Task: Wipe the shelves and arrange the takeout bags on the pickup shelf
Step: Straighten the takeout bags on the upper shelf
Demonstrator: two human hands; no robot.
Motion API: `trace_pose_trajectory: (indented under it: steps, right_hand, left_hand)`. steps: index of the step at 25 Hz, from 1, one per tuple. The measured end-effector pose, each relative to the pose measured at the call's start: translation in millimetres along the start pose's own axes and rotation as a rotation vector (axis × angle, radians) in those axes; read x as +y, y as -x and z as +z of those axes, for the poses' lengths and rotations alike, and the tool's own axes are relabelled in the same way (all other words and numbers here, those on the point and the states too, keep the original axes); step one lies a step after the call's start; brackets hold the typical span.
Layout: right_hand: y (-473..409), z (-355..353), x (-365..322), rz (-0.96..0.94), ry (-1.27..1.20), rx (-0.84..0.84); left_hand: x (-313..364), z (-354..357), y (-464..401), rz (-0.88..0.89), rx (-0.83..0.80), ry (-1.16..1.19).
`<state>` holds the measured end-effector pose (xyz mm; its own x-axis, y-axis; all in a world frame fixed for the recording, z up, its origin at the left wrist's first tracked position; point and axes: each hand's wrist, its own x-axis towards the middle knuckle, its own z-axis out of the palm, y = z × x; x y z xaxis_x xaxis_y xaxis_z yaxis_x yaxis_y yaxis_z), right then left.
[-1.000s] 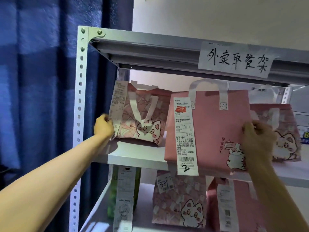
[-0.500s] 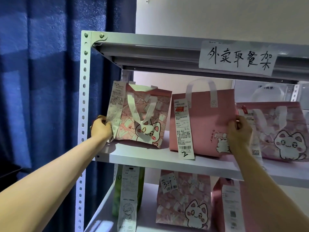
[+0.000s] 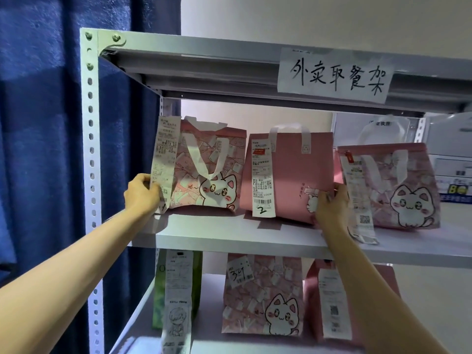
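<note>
Takeout bags stand in a row of 3 on the upper shelf (image 3: pixel 229 238), receipts facing out so we can read the orders. Our left hand (image 3: pixel 141 194) pinches the receipt (image 3: pixel 163 159) and corner of the cat bag (image 3: pixel 209 167), fingers curled, keeping it upright at the post. Our right hand (image 3: pixel 330 204) grips the edge of the plain pink bag (image 3: pixel 288 172) marked 2, likely squaring it beside the third bag (image 3: pixel 398 185).

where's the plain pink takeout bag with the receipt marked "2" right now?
Head view: the plain pink takeout bag stands mid upper white shelf, between two cat-print pink bags; the right hand grips its lower right edge.
</note>
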<state>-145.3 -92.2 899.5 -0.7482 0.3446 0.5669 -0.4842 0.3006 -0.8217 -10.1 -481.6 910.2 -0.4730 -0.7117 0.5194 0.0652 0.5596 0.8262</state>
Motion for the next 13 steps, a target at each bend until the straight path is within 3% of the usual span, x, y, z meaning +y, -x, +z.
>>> trace_pose_trajectory:
  steps: [13]
  right_hand:
    - [-4,0,12,0.081,0.04,-0.02]
  left_hand:
    - [11,2,5,0.012,-0.167,-0.021]
